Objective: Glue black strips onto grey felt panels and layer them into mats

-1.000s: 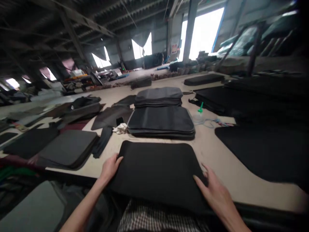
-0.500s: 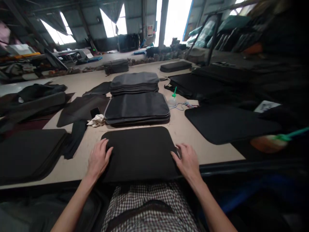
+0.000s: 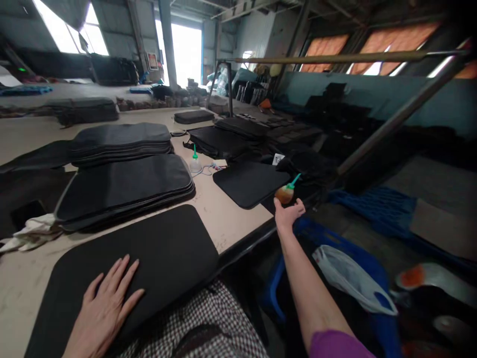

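Note:
My left hand (image 3: 106, 303) lies flat on a black rounded-corner panel (image 3: 160, 243) at the table's near edge, its fingers spread. At the right, my right hand (image 3: 288, 214) is stretched out with thumb and fingers apart. Just beyond its fingertips is a squeeze bottle (image 3: 284, 195) with amber-brown contents and a green nozzle, tilted to the right. Whether the fingers touch the bottle I cannot tell. Another black panel (image 3: 249, 181) lies to the left of the bottle. A second, clear squeeze bottle (image 3: 195, 163) with a green nozzle stands farther back.
Two stacks of dark panels, a nearer one (image 3: 126, 186) and a farther one (image 3: 122, 139), sit behind my panel. A crumpled white cloth (image 3: 33, 232) is at the left. Below the table's right edge are a blue crate (image 3: 276, 288) and a plastic bag (image 3: 354, 278). A metal frame (image 3: 402, 109) rises at the right.
The view has swung right. My right hand has left the panel's right edge and reached out to the amber-brown bottle. My left hand has moved from the panel's left edge onto its surface.

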The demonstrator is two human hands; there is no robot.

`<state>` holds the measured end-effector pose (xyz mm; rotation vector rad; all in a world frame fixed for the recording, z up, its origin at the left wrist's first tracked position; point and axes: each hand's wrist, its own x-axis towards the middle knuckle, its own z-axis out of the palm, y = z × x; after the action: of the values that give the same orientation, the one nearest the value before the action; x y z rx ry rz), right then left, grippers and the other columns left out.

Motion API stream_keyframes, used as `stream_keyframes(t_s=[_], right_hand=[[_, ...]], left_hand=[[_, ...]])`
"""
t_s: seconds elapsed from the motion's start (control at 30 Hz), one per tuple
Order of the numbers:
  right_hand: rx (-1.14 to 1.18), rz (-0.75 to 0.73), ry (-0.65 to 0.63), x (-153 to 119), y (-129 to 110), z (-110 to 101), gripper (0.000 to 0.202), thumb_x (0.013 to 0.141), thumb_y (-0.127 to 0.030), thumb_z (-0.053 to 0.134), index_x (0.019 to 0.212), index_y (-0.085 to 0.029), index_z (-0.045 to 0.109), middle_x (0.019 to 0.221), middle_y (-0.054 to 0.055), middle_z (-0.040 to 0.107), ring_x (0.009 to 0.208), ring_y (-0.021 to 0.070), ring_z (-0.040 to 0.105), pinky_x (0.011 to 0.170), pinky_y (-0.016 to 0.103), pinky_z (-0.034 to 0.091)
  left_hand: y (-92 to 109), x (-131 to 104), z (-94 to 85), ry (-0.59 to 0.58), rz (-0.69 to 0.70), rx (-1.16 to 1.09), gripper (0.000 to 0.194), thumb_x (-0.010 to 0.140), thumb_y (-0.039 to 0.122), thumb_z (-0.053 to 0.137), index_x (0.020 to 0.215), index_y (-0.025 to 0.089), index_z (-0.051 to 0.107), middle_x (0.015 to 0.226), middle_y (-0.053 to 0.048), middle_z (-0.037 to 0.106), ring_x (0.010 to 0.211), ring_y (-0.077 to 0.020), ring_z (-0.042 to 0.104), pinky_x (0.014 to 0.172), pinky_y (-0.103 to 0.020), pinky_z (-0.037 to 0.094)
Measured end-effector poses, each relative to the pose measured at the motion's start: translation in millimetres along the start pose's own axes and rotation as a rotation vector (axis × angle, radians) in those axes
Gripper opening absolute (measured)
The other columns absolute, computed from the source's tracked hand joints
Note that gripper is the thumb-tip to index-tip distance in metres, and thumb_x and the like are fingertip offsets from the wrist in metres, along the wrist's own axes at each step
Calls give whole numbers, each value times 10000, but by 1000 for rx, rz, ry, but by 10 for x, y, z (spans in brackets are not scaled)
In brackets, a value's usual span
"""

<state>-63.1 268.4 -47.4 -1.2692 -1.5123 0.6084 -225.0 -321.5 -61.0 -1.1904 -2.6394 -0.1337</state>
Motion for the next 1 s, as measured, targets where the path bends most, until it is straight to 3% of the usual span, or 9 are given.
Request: stream_keyframes(t_s=[0.1,0.23,0.37,0.47,0.53,0.6,0.7,0.83,1.0], right_hand=[[-1,42,-65,300,7,63,887,601,-389,853,1311,-95,409,1402,291,406,1351,452,341,1158,597,254],[102,107,-141,473,-20,64,804,549,-404,854,1215,-140,490,1273,205,556,1234,415,484,1133,576,312],[340,119,-205,398,-165,1,804,677,-510,717,1342,-179,409,1336,145,533,1223,336,544,1061,524,445],[525,82,-367,171,-417,-110,831,712,-522,676,1434,-273,348,1380,76,534,1184,285,610,961,466,547],[640,61,-554,-86,-659,-205,834,692,-477,746,1430,-311,395,1340,47,580,1141,285,649,944,460,564],[777,88,-840,-436,-943,-271,809,704,-412,811,1415,-312,439,1307,45,609,1129,295,661,972,475,552],[764,152,-1150,-1096,-1367,-236,741,706,-408,859,1356,-260,533,1236,65,659,1074,298,674,938,441,567],[819,166,-1342,-2033,-1793,-34,637,675,-376,905,1225,-233,617,1180,57,683,1097,288,645,948,374,549],[822,159,-1552,-2872,-2121,166,515,816,-450,804,1241,-229,612,1175,69,674,1037,277,645,815,342,564]], left_hand=[[24,-1,-20,14,16,15,637,979,495,374,1575,272,390,1665,-81,332,1522,-285,338,1197,-531,272],[28,1,-34,10,28,40,635,988,517,397,1570,264,399,1676,-82,306,1527,-282,326,1203,-522,263],[35,11,-71,-13,7,52,654,988,550,425,1578,270,382,1675,-80,307,1523,-283,333,1208,-518,261],[42,16,-84,-25,1,42,660,985,572,439,1573,277,392,1670,-76,324,1521,-284,336,1209,-511,262],[38,18,-78,-31,-4,33,654,985,577,445,1566,280,406,1665,-77,335,1518,-290,339,1211,-513,258],[28,24,-72,-37,-6,24,652,987,584,445,1563,282,411,1663,-78,338,1517,-297,340,1213,-518,252],[26,40,-103,-37,-8,18,657,996,598,430,1571,282,395,1663,-85,337,1512,-302,349,1207,-525,256],[99,43,-260,-72,-24,18,654,1013,619,379,1568,274,397,1666,-94,327,1516,-284,345,1194,-517,277],[130,64,-440,-136,-88,-50,721,999,688,285,1570,259,383,1666,-88,329,1535,-263,304,1224,-525,214]])
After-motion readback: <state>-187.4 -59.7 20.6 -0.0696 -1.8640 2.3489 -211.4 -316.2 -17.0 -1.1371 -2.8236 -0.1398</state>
